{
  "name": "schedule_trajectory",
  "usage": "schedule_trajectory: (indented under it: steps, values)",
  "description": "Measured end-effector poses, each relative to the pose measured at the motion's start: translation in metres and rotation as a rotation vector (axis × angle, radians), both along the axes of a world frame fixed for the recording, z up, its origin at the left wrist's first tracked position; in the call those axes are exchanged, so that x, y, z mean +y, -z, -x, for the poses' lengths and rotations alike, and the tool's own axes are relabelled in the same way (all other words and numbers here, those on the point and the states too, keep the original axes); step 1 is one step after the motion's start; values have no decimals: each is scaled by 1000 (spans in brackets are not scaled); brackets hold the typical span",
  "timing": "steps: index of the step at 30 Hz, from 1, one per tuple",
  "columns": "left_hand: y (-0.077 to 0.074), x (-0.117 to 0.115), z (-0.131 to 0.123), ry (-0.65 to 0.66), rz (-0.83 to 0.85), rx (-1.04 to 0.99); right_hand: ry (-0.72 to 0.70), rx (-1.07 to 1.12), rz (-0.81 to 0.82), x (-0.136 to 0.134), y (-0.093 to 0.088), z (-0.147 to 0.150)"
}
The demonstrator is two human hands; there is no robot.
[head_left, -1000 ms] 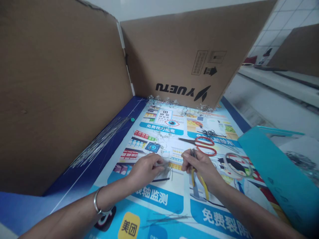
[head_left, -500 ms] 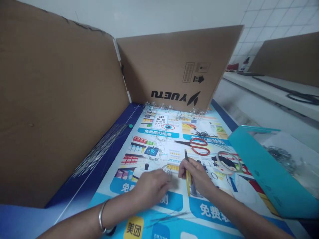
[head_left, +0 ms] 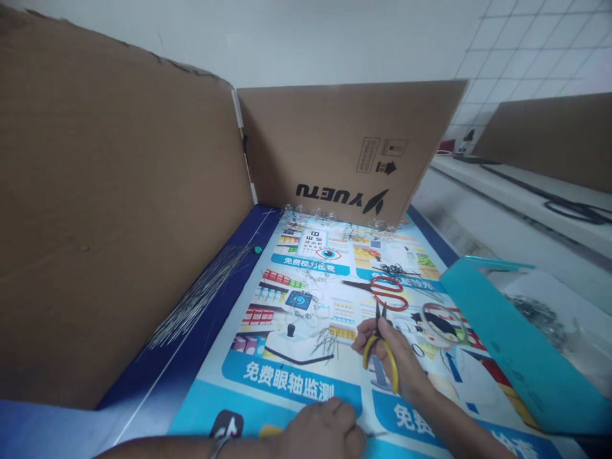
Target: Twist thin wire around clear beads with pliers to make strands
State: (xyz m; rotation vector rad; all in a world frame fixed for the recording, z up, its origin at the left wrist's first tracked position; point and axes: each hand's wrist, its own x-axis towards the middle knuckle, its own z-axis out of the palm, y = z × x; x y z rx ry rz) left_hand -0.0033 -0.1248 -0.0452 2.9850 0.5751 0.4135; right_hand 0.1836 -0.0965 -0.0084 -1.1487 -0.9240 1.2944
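Note:
Yellow-handled needle-nose pliers (head_left: 394, 370) rest in my right hand (head_left: 401, 357), handles spread and dark jaws parted, pointing away from me. My left hand (head_left: 322, 428) is low at the front of the printed mat (head_left: 201, 395), fingers curled down against it. A thin dark wire end (head_left: 377, 435) shows beside those fingertips; what they pinch is hidden. Between the hands and the back lies a small bunch of bent wires (head_left: 325, 341). Red-handled scissors (head_left: 389, 293) lie beyond the pliers, with a coil of black wire (head_left: 394, 269) behind them.
Cardboard panels stand at the left (head_left: 119, 210) and back (head_left: 329, 140). Long straight wires (head_left: 201, 296) lie along the left. Clear beaded pieces (head_left: 310, 213) line the back edge. A metal ring (head_left: 444, 323) and a teal box (head_left: 516, 344) with wire pieces are at the right.
My left hand has moved from the bunch of bent wires toward me, down to the mat's front. The pliers have turned in my right hand, and their jaws and handles now show spread apart.

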Motion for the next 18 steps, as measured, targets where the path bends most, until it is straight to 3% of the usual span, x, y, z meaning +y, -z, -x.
schedule_trajectory:
  steps: [3,7,12,18]
  values:
    - [2,-3,0,56,-19,-59,15,129,51,-1,-1,1]
    - [-10,0,3,143,57,-131,75,350,192,-2,-4,0]
    - [-19,9,8,143,171,-224,150,446,387,-6,-9,-2]
    - [-46,23,19,98,336,-259,63,509,368,-15,-7,-3]
